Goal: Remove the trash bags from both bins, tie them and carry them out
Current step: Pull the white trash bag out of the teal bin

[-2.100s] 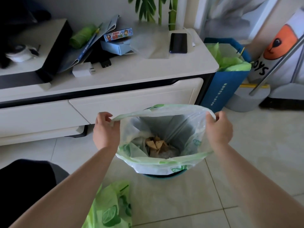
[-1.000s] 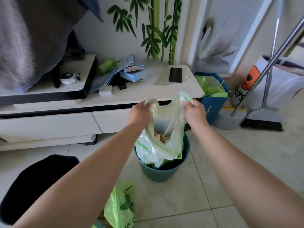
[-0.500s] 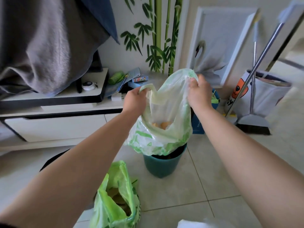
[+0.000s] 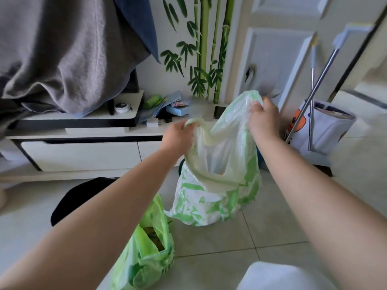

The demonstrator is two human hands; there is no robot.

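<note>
Both forearms (image 4: 117, 208), the left hand (image 4: 178, 137) and right hand (image 4: 262, 120) are bare.

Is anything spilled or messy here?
Nothing has spilled. The held white bag looks whole. The green bag sits open and untied on the floor, trash showing, and a grey blanket droops onto the cabinet.

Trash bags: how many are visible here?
2. The white-and-green bag is held up at its top by the left hand and right hand. The bright green bag sits open on the floor, lower left. Others may be hidden behind.
</note>
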